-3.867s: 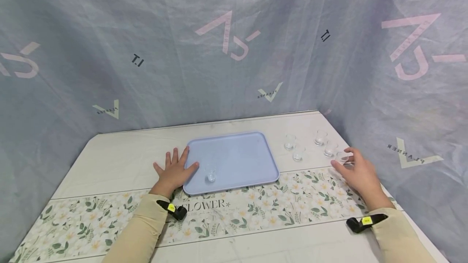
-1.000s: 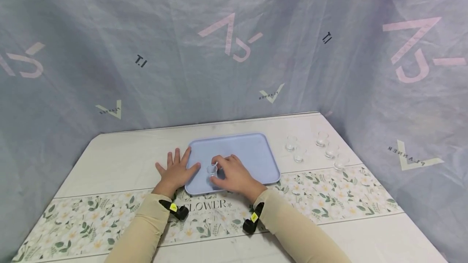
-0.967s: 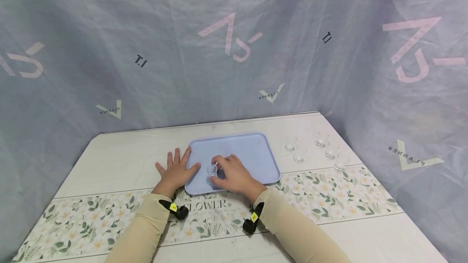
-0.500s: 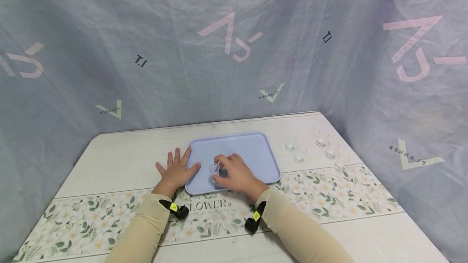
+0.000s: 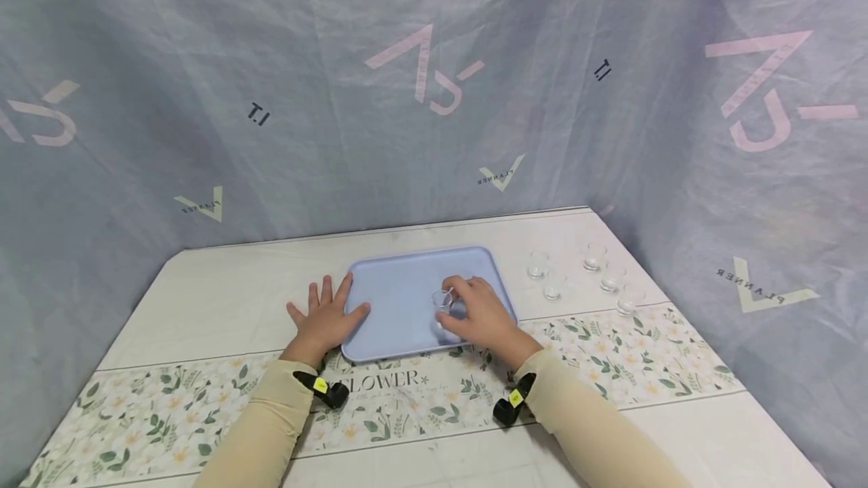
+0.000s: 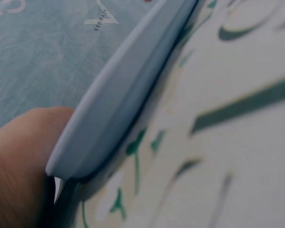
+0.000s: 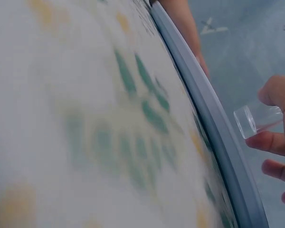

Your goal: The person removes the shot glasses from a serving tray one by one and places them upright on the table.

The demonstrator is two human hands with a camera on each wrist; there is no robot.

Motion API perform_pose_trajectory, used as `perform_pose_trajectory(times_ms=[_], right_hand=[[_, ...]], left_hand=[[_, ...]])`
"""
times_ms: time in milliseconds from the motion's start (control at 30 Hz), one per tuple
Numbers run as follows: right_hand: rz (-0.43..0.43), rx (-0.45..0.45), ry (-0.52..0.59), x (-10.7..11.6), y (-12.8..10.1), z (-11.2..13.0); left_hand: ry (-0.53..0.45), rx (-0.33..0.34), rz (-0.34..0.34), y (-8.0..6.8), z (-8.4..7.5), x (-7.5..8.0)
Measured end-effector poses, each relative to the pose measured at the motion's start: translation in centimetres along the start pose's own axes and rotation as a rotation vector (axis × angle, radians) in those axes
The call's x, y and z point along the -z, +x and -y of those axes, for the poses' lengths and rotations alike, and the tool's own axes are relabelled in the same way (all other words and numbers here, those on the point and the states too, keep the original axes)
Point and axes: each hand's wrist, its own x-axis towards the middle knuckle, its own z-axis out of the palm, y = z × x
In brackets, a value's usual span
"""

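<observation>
A small clear glass (image 5: pixel 442 299) is pinched between the thumb and fingers of my right hand (image 5: pixel 481 313), above the right half of the light blue tray (image 5: pixel 393 292). In the right wrist view the glass (image 7: pixel 247 121) shows its thick base, raised off the tray; fingers cover part of its side. My left hand (image 5: pixel 321 327) lies with spread fingers at the tray's left edge, its thumb over the rim. The left wrist view has the tray's rim (image 6: pixel 104 95) beside that hand.
Several similar clear glasses (image 5: pixel 552 287) stand on the table right of the tray. A floral band with lettering (image 5: pixel 386 380) crosses the white tabletop in front of it. Grey-blue printed cloth (image 5: pixel 325 134) hangs behind and at the sides.
My right hand came from the glasses at the right to the glass on the tray's left part, gripped it, and has carried it rightward above the tray. The left hand stayed put.
</observation>
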Motion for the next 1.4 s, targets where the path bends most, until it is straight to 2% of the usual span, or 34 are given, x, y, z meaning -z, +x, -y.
perform_pose_trajectory(times_ms=[267, 500, 800, 1067, 1400], right_hand=[[-0.029, -0.092, -0.005, 2.5, -2.2, -1.8], [-0.076, -0.098, -0.031, 4.5, -3.9, -3.5], [-0.121, -0.153, -0.058, 6.9, -6.2, -5.5], [-0.108, -0.274, -0.079, 8.7, -8.0, -7.0], [-0.098, -0.333, -0.135, 10.2, -10.2, -9.1]], left_hand=[[-0.008, -0.007, 0.002, 0.1, 0.0, 0.2], [-0.01, 0.004, 0.006, -0.1, -0.1, 0.4], [-0.008, -0.008, 0.005, 0.0, 0.2, 0.1], [-0.004, -0.009, 0.013, 0.1, 0.2, 0.0], [-0.003, -0.011, 0.018, 0.0, 0.2, 0.1]])
